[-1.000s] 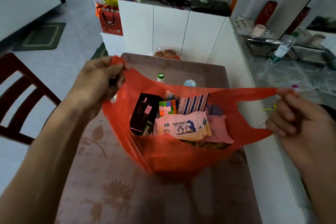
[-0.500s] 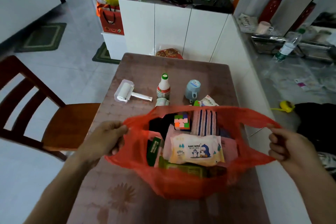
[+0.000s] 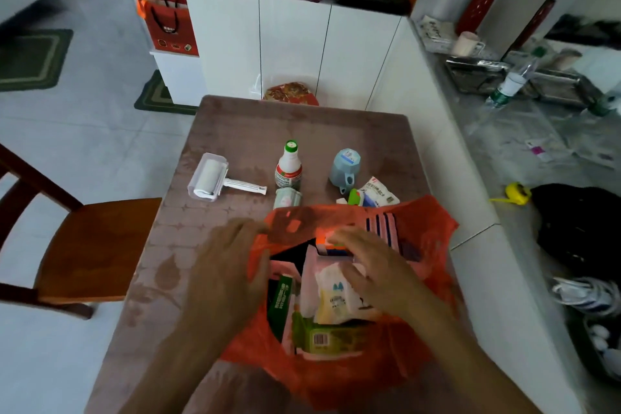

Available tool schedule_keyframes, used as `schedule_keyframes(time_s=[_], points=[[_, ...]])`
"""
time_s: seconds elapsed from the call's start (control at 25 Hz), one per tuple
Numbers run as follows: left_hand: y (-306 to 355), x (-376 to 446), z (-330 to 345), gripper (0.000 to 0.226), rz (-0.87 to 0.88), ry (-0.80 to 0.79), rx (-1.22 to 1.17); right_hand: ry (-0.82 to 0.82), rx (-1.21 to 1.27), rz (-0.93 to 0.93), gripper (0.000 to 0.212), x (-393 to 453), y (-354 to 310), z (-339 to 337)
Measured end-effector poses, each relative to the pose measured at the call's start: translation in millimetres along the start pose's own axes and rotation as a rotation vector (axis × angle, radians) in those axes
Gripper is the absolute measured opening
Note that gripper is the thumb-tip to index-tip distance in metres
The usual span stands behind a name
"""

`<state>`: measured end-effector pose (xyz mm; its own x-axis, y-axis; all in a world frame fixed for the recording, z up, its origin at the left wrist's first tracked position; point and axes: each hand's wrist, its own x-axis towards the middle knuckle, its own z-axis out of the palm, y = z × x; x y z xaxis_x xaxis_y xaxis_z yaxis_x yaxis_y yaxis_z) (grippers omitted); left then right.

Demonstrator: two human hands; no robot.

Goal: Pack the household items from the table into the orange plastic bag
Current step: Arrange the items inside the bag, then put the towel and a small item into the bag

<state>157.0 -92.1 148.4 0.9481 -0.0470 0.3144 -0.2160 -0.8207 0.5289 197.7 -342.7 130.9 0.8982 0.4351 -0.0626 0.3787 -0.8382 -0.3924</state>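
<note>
The orange plastic bag rests on the brown table, its mouth open. Inside lie a baby-wipes pack, a green box, a striped cloth and other items. My left hand hovers at the bag's left rim, fingers spread, holding nothing. My right hand is over the bag's contents, fingers apart and blurred. Behind the bag stand a lint roller, a green-capped bottle, a small jar, a blue cup and a white packet.
A wooden chair stands at the table's left. White cabinets rise behind the table. On the right runs a grey counter with a water bottle, a yellow tape measure and a black bag.
The bag was lowered onto the table. Both hands let go of the handles and moved inward over the bag's mouth.
</note>
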Motion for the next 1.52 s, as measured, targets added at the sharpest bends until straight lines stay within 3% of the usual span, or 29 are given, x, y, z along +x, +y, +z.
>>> schedule_keyframes(time_s=[0.08, 0.16, 0.24, 0.32, 0.4, 0.44, 0.52, 0.64, 0.72, 0.8, 0.88, 0.96, 1.04, 1.12, 1.24, 1.32, 1.4, 1.44, 1.52], points=[[15, 18, 26, 0.026, 0.212, -0.201, -0.026, -0.256, -0.064, 0.177, 0.045, 0, 24, 27], [24, 35, 56, 0.029, 0.258, -0.369, 0.048, -0.337, 0.017, 0.259, 0.047, -10, 48, 26], [25, 52, 81, 0.025, 0.234, -0.431, 0.152, -0.164, 0.216, 0.178, 0.033, -6, 60, 15], [24, 67, 99, 0.019, 0.211, -0.443, 0.211, 0.169, 0.451, 0.213, 0.017, 23, 80, 0], [24, 77, 115, 0.019, 0.184, -0.443, 0.263, 0.450, 0.621, 0.376, 0.008, 71, 114, -10], [24, 79, 121, 0.021, 0.154, -0.446, 0.279, 0.496, 0.687, 0.467, 0.007, 98, 133, -10], [25, 79, 135, 0.023, 0.073, -0.467, 0.270, 0.373, 0.562, 0.524, 0.014, 151, 175, 5], [24, 80, 137, 0.021, 0.002, -0.417, 0.167, -0.174, -0.037, 0.232, 0.039, 199, 217, 54], [21, 87, 133, 0.025, -0.019, -0.387, 0.170, -0.407, -0.189, 0.155, 0.048, 206, 231, 76], [15, 89, 120, 0.027, -0.010, -0.397, 0.255, -0.415, -0.280, 0.146, 0.047, 207, 235, 82], [7, 84, 101, 0.027, -0.098, -0.485, 0.286, -0.262, -0.219, 0.229, 0.047, 201, 227, 71], [-5, 77, 88, 0.022, -0.192, -0.447, 0.262, 0.051, 0.041, 0.261, 0.037, 186, 210, 42], [-10, 76, 82, 0.016, -0.289, -0.335, 0.220, 0.228, 0.376, 0.099, 0.024, 155, 176, 4], [-11, 79, 78, 0.021, -0.313, -0.225, 0.114, 0.035, 0.481, -0.174, 0.030, 118, 125, -28], [-6, 80, 76, 0.024, -0.223, -0.166, -0.021, -0.322, 0.346, -0.308, 0.052, 90, 77, -26], [-2, 85, 78, 0.024, -0.162, -0.168, -0.068, -0.321, 0.447, -0.227, 0.036, 99, 79, -12], [1, 94, 86, 0.027, -0.143, -0.186, -0.060, -0.059, 0.756, 0.052, 0.010, 119, 109, 5], [3, 96, 90, 0.029, -0.142, -0.204, -0.038, 0.119, 0.886, 0.268, 0.008, 133, 130, 13], [3, 94, 97, 0.026, -0.141, -0.217, -0.005, 0.326, 0.758, 0.572, 0.012, 160, 179, 31]])
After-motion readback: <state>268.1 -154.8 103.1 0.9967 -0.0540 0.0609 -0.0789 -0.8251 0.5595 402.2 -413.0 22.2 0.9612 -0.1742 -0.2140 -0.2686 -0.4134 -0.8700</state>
